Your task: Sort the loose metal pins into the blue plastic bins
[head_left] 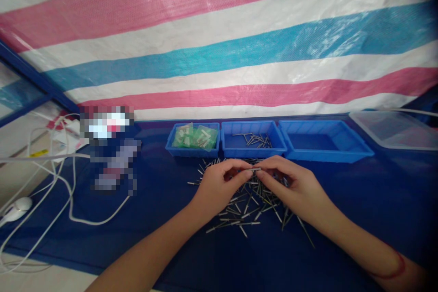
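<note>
My left hand and my right hand meet over a heap of thin metal pins spread on the dark blue table cover. Both hands pinch the same small metal pin, held level between the fingertips, left hand at its left end and right hand at its right end. Behind the hands stand three blue trays: the left tray holds small green-tinted bags, the middle tray holds a few pins, and the right tray looks bare inside.
A clear plastic lid or box lies at the far right. White cables and a white mouse-like object lie at the left. A blurred-out patch covers things left of the trays. A striped tarp hangs behind.
</note>
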The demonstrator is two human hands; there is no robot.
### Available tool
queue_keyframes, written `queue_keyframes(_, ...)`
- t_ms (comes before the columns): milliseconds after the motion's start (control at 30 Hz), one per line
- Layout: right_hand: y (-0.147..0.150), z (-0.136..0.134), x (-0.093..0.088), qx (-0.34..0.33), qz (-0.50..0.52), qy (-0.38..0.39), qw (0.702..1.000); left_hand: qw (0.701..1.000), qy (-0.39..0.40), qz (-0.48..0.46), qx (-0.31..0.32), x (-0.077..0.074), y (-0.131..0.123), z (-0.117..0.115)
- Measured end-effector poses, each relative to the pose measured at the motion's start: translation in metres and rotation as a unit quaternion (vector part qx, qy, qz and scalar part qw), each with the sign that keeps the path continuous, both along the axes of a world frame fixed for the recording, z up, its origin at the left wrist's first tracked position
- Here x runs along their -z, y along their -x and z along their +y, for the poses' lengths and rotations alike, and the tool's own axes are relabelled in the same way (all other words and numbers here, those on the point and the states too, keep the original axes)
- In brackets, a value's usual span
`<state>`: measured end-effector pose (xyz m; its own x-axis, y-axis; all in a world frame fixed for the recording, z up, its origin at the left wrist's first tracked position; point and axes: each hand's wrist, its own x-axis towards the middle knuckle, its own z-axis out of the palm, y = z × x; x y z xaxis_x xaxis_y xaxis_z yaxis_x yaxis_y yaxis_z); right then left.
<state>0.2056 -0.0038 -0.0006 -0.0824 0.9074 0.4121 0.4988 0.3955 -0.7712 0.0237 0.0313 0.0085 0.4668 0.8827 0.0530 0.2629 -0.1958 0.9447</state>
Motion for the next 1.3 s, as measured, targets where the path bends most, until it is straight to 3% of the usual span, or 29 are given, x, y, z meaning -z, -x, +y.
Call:
queue_keyframes(233, 0.001, -0.004, -0.003, 0.008, -0.020, -0.029, 0.999, 0.996, -0.053, 0.065, 0.032, -0.008, 0.000, -0.001)
queue_keyframes(367, -0.002, -0.001, -0.008, 0.008, -0.041, -0.044, 0.998, 0.980, -0.140, 0.128, 0.061, -0.012, 0.003, 0.001)
queue_keyframes(567, -0.012, 0.035, -0.019, 0.104, -0.105, -0.127, 0.981, 0.960, -0.202, 0.194, 0.004, -0.008, 0.014, 0.011)
queue_keyframes(733, -0.003, 0.065, -0.019, 0.093, -0.191, -0.130, 0.968, 0.941, -0.243, 0.235, 0.001, -0.006, 0.019, 0.017)
queue_keyframes(967, -0.006, 0.035, -0.019, 0.069, -0.165, -0.123, 0.976, 0.884, -0.318, 0.322, 0.114, -0.008, 0.026, 0.019)
queue_keyframes(1167, -0.017, 0.015, -0.003, 0.037, -0.113, -0.071, 0.990, 0.835, -0.370, 0.393, 0.105, 0.000, 0.008, 0.018)
queue_keyframes(1300, -0.017, 0.012, 0.001, 0.006, -0.098, -0.051, 0.994, 0.811, -0.377, 0.434, 0.111, -0.004, -0.005, 0.019)
